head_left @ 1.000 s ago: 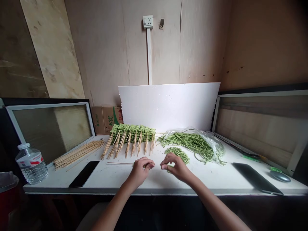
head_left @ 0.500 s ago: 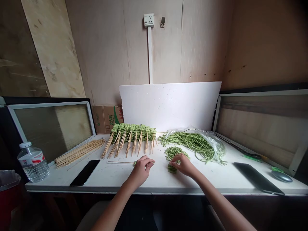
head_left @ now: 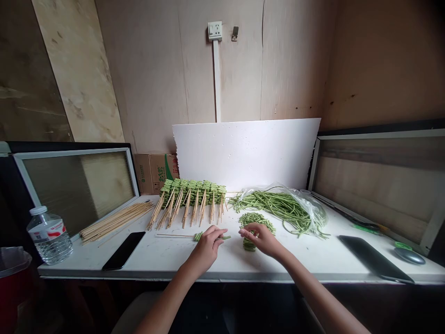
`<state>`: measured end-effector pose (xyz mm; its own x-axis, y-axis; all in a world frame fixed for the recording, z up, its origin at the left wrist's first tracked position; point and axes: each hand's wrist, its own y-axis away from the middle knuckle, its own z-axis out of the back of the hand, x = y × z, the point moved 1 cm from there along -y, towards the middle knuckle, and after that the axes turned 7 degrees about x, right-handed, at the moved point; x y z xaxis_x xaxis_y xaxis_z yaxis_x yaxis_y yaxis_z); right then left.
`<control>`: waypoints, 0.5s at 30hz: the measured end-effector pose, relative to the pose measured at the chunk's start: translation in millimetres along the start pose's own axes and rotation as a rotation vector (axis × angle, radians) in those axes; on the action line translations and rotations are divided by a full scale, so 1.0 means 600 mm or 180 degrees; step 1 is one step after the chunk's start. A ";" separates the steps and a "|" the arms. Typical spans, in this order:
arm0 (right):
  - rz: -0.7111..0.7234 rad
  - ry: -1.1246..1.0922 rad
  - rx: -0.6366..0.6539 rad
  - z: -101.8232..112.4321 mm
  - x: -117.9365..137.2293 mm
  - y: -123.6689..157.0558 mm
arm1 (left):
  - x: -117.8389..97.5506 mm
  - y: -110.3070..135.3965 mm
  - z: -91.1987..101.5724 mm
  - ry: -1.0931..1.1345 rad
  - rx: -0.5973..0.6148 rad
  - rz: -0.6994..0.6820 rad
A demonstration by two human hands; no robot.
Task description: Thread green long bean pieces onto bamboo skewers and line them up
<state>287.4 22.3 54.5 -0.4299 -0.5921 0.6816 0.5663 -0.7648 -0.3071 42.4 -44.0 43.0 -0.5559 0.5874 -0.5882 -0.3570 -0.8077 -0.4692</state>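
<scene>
My left hand [head_left: 207,245] is closed around the beaded end of a bamboo skewer [head_left: 175,235], whose bare stick points left just above the table. Short green bean pieces [head_left: 198,236] show on the skewer beside my knuckles, and one piece [head_left: 226,237] sticks out to the right past my fingertips. My right hand [head_left: 261,239] hovers over a heap of cut green bean pieces [head_left: 256,221], thumb and fingers drawn together; whatever lies between them is too small to make out. A small stack of cut pieces [head_left: 249,245] sits partly under this hand.
Finished bean skewers [head_left: 194,191] are piled at the back. Loose bamboo skewers [head_left: 116,221], a phone [head_left: 124,251] and a water bottle [head_left: 49,235] lie or stand left. Long uncut beans [head_left: 278,204] spill from a plastic bag behind right; a dark flat slab [head_left: 374,258] and mouse [head_left: 409,255] are right.
My left fingers have shifted slightly right and straightened over the skewer, and a bean piece now protrudes past them. My right hand has moved slightly left, its fingertips lifting off the heap.
</scene>
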 end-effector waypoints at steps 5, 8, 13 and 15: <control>0.0435 -0.0333 0.0185 -0.025 0.059 0.011 | -0.008 -0.001 -0.007 0.0033 -0.0099 -0.0047; 0.0534 -0.0228 -0.0004 -0.027 0.065 0.012 | -0.013 0.000 -0.002 0.0014 -0.0140 0.0006; 0.0543 -0.0159 -0.0148 -0.020 0.060 0.012 | -0.020 0.000 0.006 -0.0101 -0.0210 -0.0014; 0.0615 -0.0113 -0.0088 -0.023 0.066 0.014 | -0.025 0.000 0.005 -0.0115 -0.0186 -0.0039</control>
<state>265.4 -11.2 69.4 -0.2897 -0.7196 0.6311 0.6162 -0.6447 -0.4523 48.4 -53.2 53.9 -0.5789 0.5942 -0.5584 -0.3203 -0.7955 -0.5145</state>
